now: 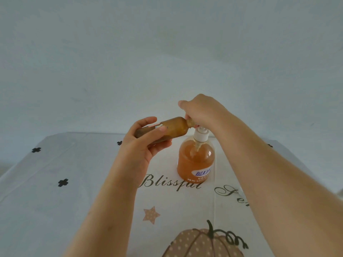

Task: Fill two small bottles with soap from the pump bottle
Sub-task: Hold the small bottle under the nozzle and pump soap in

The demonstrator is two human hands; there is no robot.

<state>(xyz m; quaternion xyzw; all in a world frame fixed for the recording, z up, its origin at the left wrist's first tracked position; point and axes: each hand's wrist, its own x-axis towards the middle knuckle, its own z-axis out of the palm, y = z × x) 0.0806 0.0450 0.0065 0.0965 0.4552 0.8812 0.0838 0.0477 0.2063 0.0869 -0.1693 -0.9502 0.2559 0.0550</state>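
Fingers (160,129) of L hand (142,145) wrap small bottle (175,127) — R hand (201,110) curled over pump (201,135).

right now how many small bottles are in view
1. The small bottle lies nearly sideways in the left hand, its neck at the spout of the pump bottle, under the right hand. A second may be out of view or hidden.

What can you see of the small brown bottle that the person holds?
The small bottle is brown, translucent plastic by its look, with rounded shoulders and a narrow neck. It lies nearly horizontal in the air, neck toward the white pump head. The left hand grips its body; fingers of the right hand curl round its neck, above the pump.
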